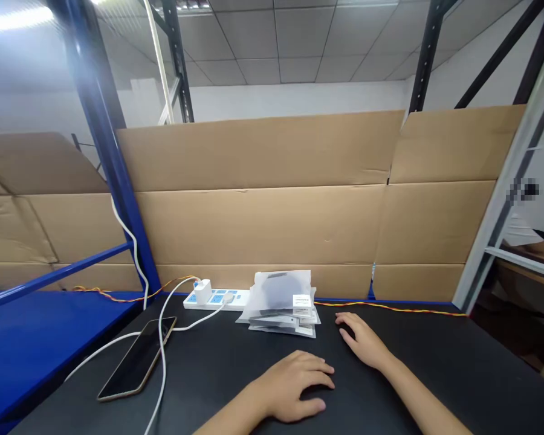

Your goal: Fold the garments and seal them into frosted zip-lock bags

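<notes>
My left hand rests on the black tabletop near the front, its fingers apart and nothing in them. Farther back and to the right, my right hand also lies on the tabletop, fingers spread and holding nothing. Just left of that hand is a stack of flat translucent packets, apart from both hands. A small white label shows on the top packet. Under the left palm the surface is hidden.
On the left lies a dark smartphone, with a white cable crossing over it. Behind stands a white power strip with a plugged-in charger. A cardboard wall closes the back; a blue post rises at left.
</notes>
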The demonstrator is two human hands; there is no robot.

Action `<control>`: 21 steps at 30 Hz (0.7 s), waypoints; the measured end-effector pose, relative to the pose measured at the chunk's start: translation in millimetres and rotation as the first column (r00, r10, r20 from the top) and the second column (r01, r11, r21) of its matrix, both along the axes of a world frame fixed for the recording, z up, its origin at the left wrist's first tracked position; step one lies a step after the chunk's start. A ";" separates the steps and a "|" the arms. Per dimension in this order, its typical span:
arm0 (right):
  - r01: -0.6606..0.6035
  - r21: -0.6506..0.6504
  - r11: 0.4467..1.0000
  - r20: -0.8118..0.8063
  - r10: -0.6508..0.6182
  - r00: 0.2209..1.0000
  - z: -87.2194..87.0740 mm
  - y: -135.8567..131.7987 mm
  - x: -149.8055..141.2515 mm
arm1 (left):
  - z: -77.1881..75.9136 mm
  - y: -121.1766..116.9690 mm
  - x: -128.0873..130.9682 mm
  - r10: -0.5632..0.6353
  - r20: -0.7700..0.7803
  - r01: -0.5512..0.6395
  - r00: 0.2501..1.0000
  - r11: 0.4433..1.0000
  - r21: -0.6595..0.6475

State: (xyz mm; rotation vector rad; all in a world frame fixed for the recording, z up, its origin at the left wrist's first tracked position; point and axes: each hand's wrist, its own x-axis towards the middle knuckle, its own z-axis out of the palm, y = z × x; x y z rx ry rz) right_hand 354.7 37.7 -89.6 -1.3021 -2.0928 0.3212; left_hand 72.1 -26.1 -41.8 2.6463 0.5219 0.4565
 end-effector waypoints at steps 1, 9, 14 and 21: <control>0.000 -0.003 1.000 0.000 0.000 1.000 0.4 -0.7 -0.2 | -0.2 -0.2 -0.4 0.001 0.003 -0.001 1.000 1.000 0.000; 0.004 -0.038 0.999 -0.021 -0.005 1.000 -1.5 -0.5 -1.2 | -9.5 6.0 -6.1 -0.019 0.024 0.019 1.000 1.000 0.003; 0.014 -0.079 0.997 -0.013 -0.015 1.000 -5.8 1.6 0.5 | -12.3 10.8 -7.4 -0.044 0.015 0.043 0.999 0.998 0.034; 0.036 -0.066 0.997 -0.024 -0.037 0.999 -4.7 5.4 -1.7 | -26.4 18.9 -7.8 -0.070 -0.013 0.071 0.997 0.971 0.227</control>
